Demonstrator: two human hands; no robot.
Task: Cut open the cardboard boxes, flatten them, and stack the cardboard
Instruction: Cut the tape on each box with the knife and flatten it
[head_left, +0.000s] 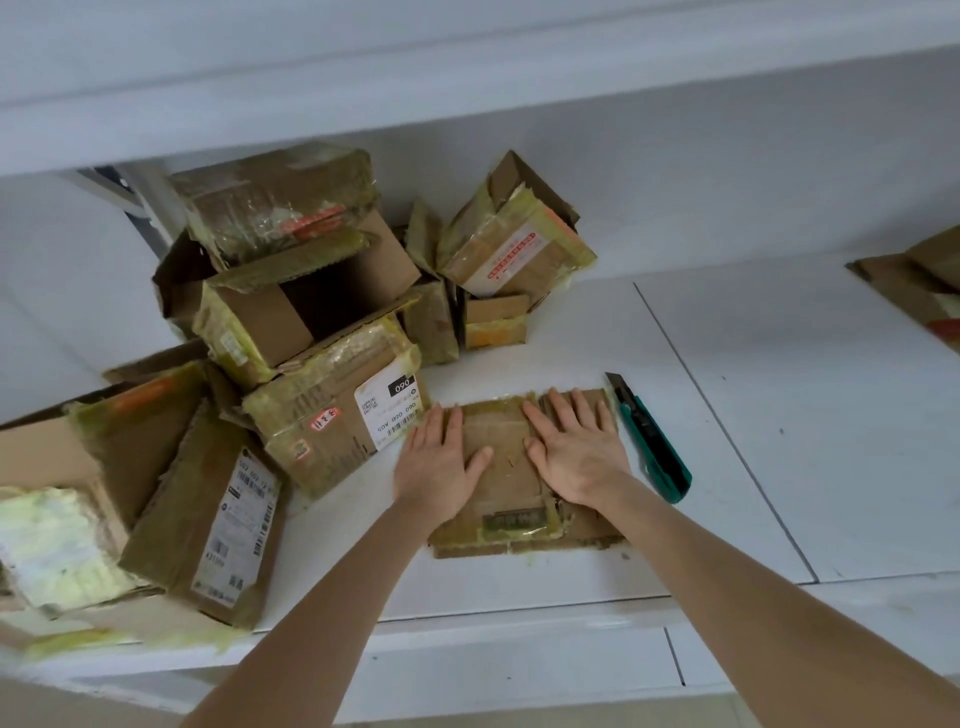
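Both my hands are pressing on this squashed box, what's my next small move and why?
Probably lift the flattened brown cardboard piece over to the flat brown cardboard pile at the far right. It already lies flat under your open left hand and right hand, and the green utility knife lies aside, so cutting seems done.

Head camera looks steeply down, close over the white table (727, 415)
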